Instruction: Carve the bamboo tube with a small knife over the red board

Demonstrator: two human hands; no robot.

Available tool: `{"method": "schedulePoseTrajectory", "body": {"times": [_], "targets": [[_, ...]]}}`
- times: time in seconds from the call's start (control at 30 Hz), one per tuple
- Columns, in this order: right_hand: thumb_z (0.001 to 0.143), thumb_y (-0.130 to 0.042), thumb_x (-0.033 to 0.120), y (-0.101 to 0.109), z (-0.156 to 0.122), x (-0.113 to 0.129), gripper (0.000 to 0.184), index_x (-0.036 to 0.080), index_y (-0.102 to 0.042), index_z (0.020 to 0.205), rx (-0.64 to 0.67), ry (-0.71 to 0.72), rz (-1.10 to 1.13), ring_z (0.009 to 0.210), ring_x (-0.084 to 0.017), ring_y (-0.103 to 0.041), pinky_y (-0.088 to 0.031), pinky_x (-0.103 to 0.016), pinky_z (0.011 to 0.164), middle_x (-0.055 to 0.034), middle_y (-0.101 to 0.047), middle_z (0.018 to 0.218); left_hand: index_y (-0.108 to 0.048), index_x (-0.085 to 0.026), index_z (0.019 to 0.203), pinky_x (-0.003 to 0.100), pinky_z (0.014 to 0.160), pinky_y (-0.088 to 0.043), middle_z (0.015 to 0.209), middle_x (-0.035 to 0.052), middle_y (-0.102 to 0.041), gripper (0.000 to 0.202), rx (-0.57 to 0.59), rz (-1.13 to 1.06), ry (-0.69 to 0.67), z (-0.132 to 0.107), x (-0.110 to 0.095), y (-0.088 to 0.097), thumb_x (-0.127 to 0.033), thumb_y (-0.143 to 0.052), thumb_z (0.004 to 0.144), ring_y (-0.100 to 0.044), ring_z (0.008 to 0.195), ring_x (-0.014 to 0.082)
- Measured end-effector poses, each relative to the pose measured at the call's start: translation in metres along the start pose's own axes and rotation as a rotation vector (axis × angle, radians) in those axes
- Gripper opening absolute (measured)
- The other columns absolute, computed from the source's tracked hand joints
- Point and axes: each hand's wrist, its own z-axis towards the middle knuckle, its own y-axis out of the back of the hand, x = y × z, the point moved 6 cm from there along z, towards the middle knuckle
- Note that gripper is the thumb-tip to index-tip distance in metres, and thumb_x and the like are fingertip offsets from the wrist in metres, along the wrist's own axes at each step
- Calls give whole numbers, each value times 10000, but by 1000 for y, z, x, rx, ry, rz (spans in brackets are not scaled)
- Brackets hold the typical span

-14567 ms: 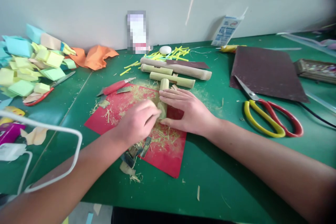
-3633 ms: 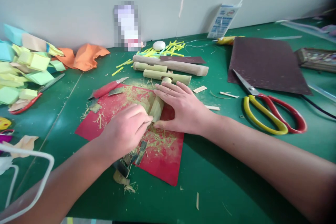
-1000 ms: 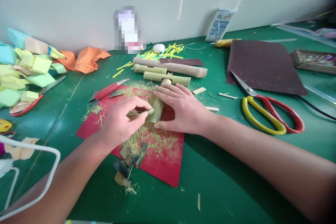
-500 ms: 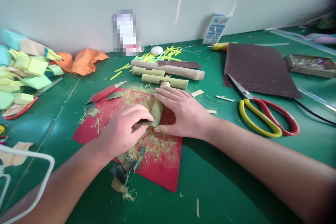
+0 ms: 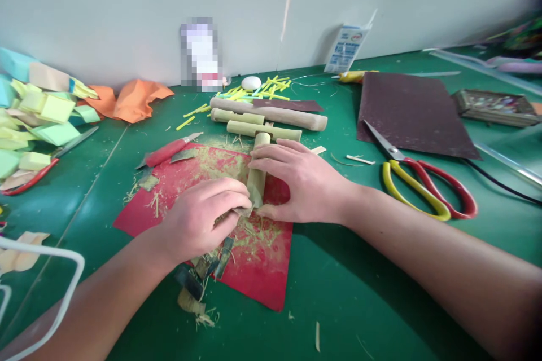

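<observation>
The fingers of the left hand (image 5: pixel 205 217) are pinched together on a small, dark, thin piece (image 5: pixel 243 212), mostly hidden, its edge meeting the near end of a pale green-yellow bamboo tube (image 5: pixel 257 180). The fingers of the right hand (image 5: pixel 307 183) lie over that tube from the other side, thumb apart and near its lower end. The tube rests between the hands on a flat red sheet (image 5: pixel 265 276), its far end close to a notched yellow-green bamboo tube (image 5: pixel 283 134); whether they touch, I cannot tell.

The red sheet carries pale dust and stringy shavings, and dark flat strips (image 5: pixel 189 283) overlap its near-left edge. A red-handled knife (image 5: pixel 169 150) lies at its upper left. Behind the notched tube lie another notched bamboo tube (image 5: pixel 241 117) and a longer, greyer bamboo stick (image 5: pixel 296 115), then a heap of thin yellow strips (image 5: pixel 277 89) with a white egg-shaped object (image 5: pixel 251 83).

Further right, scissors with one yellow and one red handle (image 5: pixel 396 153) rest their tips on a dark brown sheet (image 5: pixel 410 110). Beyond it a brownish rectangular tray (image 5: pixel 466 108) holds a jumble of small multicoloured pieces, too small to name. A white-and-blue drink carton with a straw (image 5: pixel 348 48) leans against the wall (image 5: pixel 254 0); its contents are hidden. At far left, folded pastel papers (image 5: pixel 53 110) are piled loose on the green bench (image 5: pixel 359 304).
</observation>
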Motion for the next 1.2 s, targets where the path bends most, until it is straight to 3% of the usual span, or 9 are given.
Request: {"method": "schedulePoseTrajectory", "body": {"times": [0.2, 0.33, 0.5, 0.6, 0.7, 0.87, 1.2], "targets": [[680, -716, 418, 0, 0, 4, 559, 197, -594, 1178, 88, 44, 173, 1193, -244, -527, -380, -399, 1040, -86, -593, 1254, -652, -186, 951, 247, 854, -518, 1030, 41, -653, 211, -61, 38, -26, -1, -2, 2, -40, -543, 843, -630, 948, 129], [695, -719, 387, -1, -4, 4, 623, 218, -539, 1268, 138, 43, 255, 1282, -234, -461, -379, -373, 1065, -77, -518, 1368, -647, -189, 958, 260, 857, -527, 1013, 43, -658, 207, -19, 6, -81, -2, -7, 0, -47, -538, 855, -631, 950, 133], [661, -746, 418, -5, -12, -3, 831, 218, -419, 1398, 187, -13, 265, 1370, -273, -342, -356, -398, 1086, -99, -257, 1540, -634, -190, 978, 282, 864, -530, 1031, 59, -657, 185, 44, -39, -141, -2, -11, -5, -75, -532, 874, -620, 969, 147], [627, -758, 497, -5, -12, -6, 851, 211, -464, 1372, 167, -2, 203, 1422, -323, -192, -261, -489, 1121, -114, -169, 1564, -627, -192, 995, 304, 869, -526, 1029, 59, -660, 158, 88, -38, -184, -3, -13, -9, -114, -567, 870, -610, 969, 157], [622, -757, 518, -7, -11, -7, 848, 209, -477, 1360, 178, 2, 177, 1434, -331, -134, -235, -536, 1112, -138, -197, 1553, -626, -183, 1000, 336, 896, -513, 1021, 60, -668, 155, 97, 43, -215, -5, -14, -11, -144, -602, 852, -602, 977, 175], [637, -760, 468, -8, -10, -7, 815, 200, -471, 1351, 198, 6, 196, 1429, -304, -179, -276, -493, 1103, -145, -240, 1538, -615, -168, 1054, 357, 926, -499, 1056, 61, -668, 224, 84, 201, -273, -9, -18, -12, -143, -605, 832, -598, 1010, 197], [594, -772, 525, -8, -9, -4, 819, 224, -481, 1298, 139, 52, 199, 1424, -283, -204, -219, -474, 1126, -124, -350, 1491, -617, -163, 1012, 336, 843, -515, 996, 70, -671, 180, 44, 195, -230, -5, -21, -14, -152, -601, 833, -598, 944, 193]]}}
